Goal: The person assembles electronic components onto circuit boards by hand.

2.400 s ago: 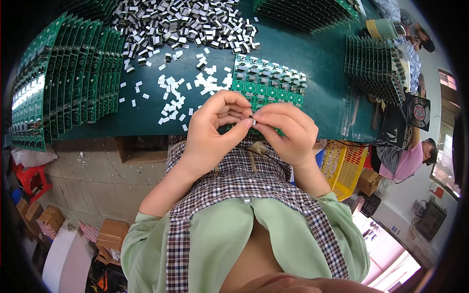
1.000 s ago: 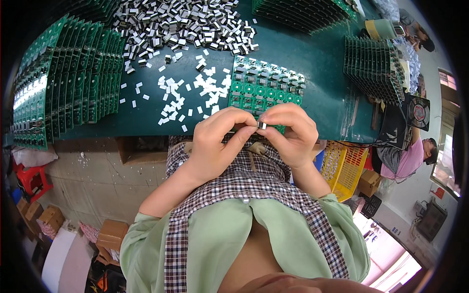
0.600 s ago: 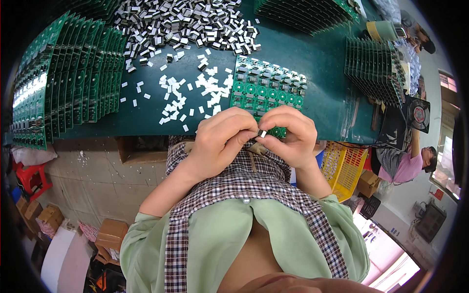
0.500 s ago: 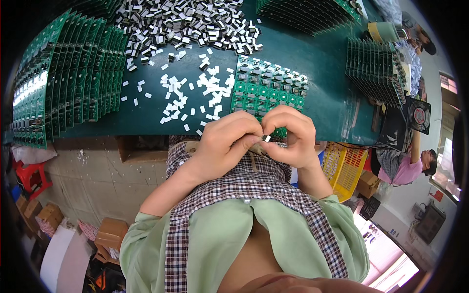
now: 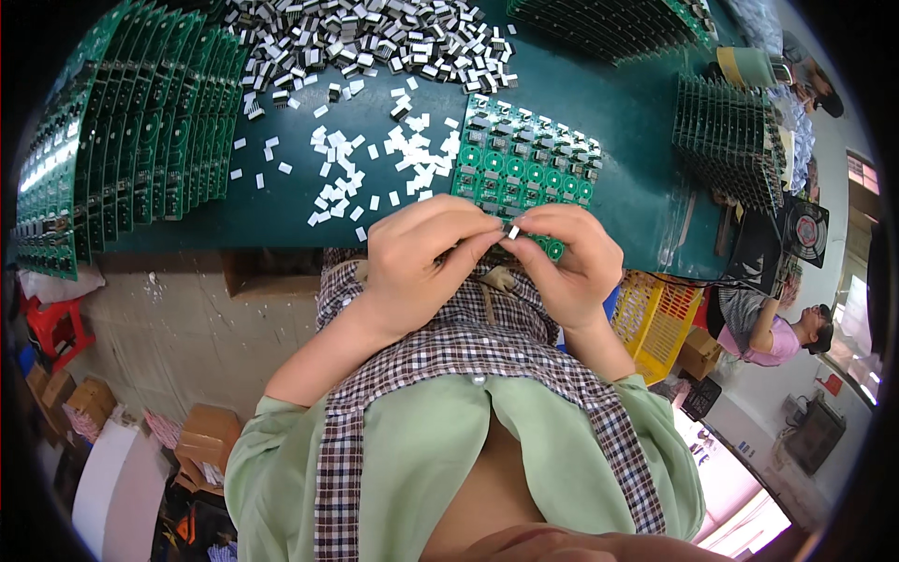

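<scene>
Item 1: small blk/wht part [image 5: 511,230], qty 1, up btwn your hands just over the near edge of the bench [image 5: 272,208]; your L hand [image 5: 417,267] has thumb + index pinched on its dark side, your R hand [image 5: 573,262] has fingers clamped on its wht side. Item 2: grn circuit board [image 5: 515,170], flat, just beyond your fingers, near rows partly hidden; comps already fitted in rows, source can't tell. Item 3: loose wht slips [image 5: 412,150], many, scattered L of board. Item 4: pile of blk/wht parts [image 5: 375,37], beyond slips. Also: stacked boards L [image 5: 140,122], R stack [image 5: 729,136], far stack [image 5: 613,23]. Status (my est.): 1 pc in work, not yet set down; lots left, as your pile's big; no. done can't tell.
</scene>
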`<state>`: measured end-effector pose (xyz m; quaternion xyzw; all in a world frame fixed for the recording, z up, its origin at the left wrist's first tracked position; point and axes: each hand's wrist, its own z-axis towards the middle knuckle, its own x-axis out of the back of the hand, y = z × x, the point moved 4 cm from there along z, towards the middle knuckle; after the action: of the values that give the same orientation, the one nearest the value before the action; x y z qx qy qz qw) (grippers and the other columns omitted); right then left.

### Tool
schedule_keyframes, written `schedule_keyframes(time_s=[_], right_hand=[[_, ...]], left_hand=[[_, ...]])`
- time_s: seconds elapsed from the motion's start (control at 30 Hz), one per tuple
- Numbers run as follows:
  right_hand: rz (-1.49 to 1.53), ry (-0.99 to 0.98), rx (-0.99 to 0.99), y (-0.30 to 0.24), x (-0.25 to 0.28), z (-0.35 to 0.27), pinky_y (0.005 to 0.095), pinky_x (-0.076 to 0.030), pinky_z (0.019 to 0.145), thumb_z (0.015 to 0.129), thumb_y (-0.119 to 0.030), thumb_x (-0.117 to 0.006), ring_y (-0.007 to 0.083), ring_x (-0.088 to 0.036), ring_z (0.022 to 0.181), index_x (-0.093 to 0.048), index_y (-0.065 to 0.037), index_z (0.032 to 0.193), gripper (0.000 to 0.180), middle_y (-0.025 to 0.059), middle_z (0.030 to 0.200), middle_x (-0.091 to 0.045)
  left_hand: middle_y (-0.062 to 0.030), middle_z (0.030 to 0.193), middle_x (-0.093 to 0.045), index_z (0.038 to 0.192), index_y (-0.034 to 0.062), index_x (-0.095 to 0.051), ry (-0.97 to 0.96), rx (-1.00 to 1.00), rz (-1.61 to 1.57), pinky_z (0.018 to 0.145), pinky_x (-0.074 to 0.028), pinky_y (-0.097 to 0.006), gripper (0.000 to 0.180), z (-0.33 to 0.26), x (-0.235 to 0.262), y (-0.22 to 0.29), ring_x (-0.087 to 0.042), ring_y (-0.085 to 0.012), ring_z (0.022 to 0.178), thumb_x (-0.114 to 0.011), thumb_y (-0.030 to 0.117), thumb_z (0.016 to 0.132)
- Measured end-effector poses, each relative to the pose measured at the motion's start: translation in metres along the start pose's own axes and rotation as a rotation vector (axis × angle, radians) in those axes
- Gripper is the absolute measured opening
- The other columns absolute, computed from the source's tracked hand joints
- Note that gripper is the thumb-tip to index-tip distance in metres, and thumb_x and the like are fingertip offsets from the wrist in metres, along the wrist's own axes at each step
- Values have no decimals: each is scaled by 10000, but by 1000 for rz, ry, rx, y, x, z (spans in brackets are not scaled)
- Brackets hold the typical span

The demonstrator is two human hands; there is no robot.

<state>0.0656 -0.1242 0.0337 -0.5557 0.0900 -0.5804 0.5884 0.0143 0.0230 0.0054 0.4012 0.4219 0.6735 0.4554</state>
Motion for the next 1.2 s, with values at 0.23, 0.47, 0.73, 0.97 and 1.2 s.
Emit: schedule_keyframes(time_s=[0.23, 0.47, 0.73, 0.97, 1.2], right_hand=[[-168, 36, -70, 7, -6, 9, 290, -510, 640, 673, 11, -738, 217, -639, 737, -665, -22, 851, 195, 96, 832, -649], [-362, -176, 89, -3, -28, 7, 298, -511, 618, 675, -3, -723, 222, -628, 721, -666, -44, 855, 193, 70, 832, -627], [-414, -170, 127, -3, -32, 5, 295, -506, 598, 665, 4, -724, 214, -621, 707, -668, -47, 845, 196, 58, 820, -619], [-439, -170, 130, -5, -35, 6, 294, -498, 586, 659, -3, -729, 208, -619, 697, -670, -49, 836, 193, 54, 806, -614], [-395, -163, -60, -13, -24, 10, 267, -482, 573, 672, -35, -744, 176, -584, 688, -681, -52, 904, 241, 49, 812, -589]], left_hand=[[-110, 948, -630, 952, 11, -615, 81, 23, 537, 738, -473, -326, 156, 38, 39, -9, -606, -269, 864, -616, 19, 796], [-81, 899, -562, 945, 43, -593, 71, -41, 817, 740, -450, -379, 171, 51, 38, -37, -557, -275, 869, -632, 84, 783], [-47, 876, -562, 910, 72, -624, 92, -75, 774, 724, -451, -363, 163, 48, 38, -38, -554, -239, 840, -668, 129, 765], [-80, 879, -633, 956, 33, -636, 235, -83, 485, 708, -480, -304, 179, 42, 48, -33, -614, -213, 788, -650, 37, 778], [-98, 933, -650, 1008, -26, -629, 70, 368, -563, 727, -493, -257, 166, 20, 40, -27, -620, -134, 794, -602, 6, 848]])
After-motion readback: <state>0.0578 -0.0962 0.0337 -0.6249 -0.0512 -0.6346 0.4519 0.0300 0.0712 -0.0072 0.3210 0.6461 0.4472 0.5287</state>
